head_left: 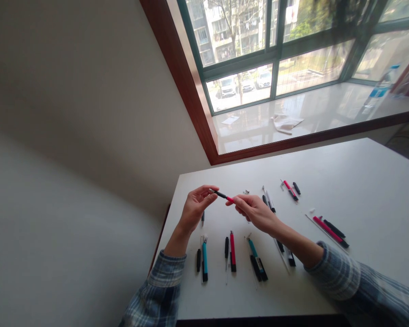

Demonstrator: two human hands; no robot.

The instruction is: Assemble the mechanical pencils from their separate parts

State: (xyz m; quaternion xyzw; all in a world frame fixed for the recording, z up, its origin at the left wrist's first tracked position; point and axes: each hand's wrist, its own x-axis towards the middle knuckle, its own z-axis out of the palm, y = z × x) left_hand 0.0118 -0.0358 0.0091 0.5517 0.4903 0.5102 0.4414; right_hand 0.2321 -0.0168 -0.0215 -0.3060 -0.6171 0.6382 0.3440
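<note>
- The pen (221,195) is up above the table (378,190), between your hands, its black part to the left and its red part to the right.
- Your left hand (193,210) has its fingers pinched on the black end.
- Your right hand (257,212) has its fingers clamped on the red part.
- Nearer you, a red pen (233,254) lies between a blue pen (205,256) and a second blue pen (253,249).
- Off to your right lies another red pen (329,230), beside a black cap (334,228).
- Beyond the table, the sill (248,136) bears a cloth (286,123) and a bottle (378,93).
</note>
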